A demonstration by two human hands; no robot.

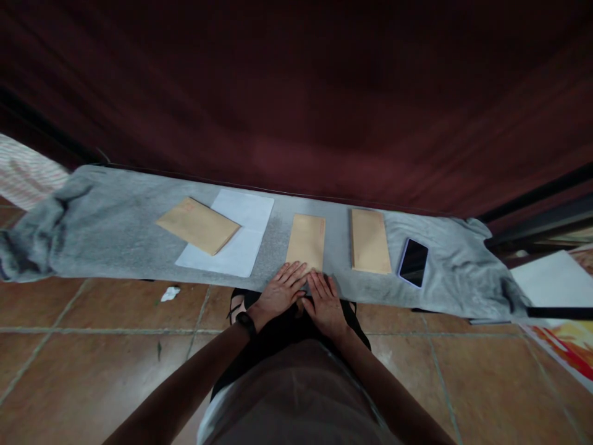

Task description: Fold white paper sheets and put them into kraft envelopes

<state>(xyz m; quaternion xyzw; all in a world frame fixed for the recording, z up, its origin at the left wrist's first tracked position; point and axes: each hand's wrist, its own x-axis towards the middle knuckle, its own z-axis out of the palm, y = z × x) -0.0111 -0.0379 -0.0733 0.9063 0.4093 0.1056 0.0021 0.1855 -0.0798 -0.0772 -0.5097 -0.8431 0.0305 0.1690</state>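
Observation:
A brown paper envelope lies flat on the grey cloth in front of me, its near end under my fingers. My left hand rests flat on its lower left part, fingers stretched out. Beside it my right hand presses flat at the lower right corner, fingers extended. The thumbs come close together at the near edge, which the hands hide. To the right sits a stack of brown envelopes. On the left more brown envelopes lie slanted over white paper sheets.
A phone with a dark screen lies right of the stack. Grey cloth covers the narrow bench, with a dark red curtain behind it. A crumpled white tissue is on the tiled floor. White paper shows at far right.

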